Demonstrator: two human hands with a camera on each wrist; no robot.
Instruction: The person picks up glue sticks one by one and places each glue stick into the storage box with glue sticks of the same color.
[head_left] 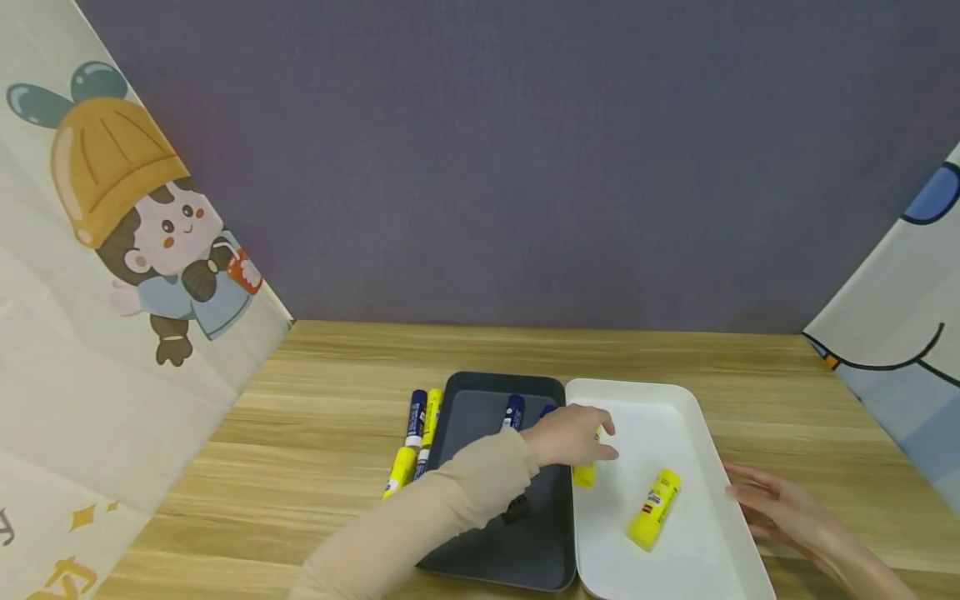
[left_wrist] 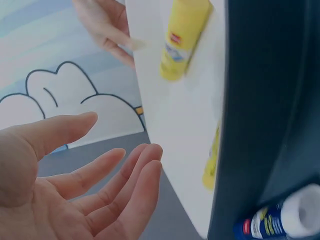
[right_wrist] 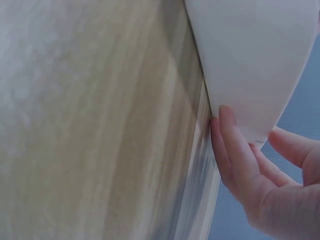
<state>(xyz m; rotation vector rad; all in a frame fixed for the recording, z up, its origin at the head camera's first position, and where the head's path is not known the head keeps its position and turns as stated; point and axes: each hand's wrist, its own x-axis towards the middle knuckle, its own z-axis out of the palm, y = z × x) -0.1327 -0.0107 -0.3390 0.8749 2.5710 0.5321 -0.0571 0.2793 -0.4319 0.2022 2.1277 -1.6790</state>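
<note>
My left hand (head_left: 573, 435) hovers over the left side of the white tray (head_left: 708, 500), its fingers spread and holding nothing. Beneath it a yellow glue stick (head_left: 583, 475) lies along the tray's left wall, partly hidden by the hand. A second yellow glue stick (head_left: 654, 508) lies slantwise in the middle of that tray. At the tray's right side, my right hand (head_left: 783, 508) touches the outer wall with extended fingers; in the right wrist view its thumb (right_wrist: 290, 145) is at the rim.
A dark grey tray (head_left: 495, 571) adjoins the white one on the left. Inside are blue glue sticks (head_left: 513, 412) and a small black thing (head_left: 516, 510), partly covered by my sleeve. Several blue and yellow sticks (head_left: 432, 417) lie on the wooden table left of it.
</note>
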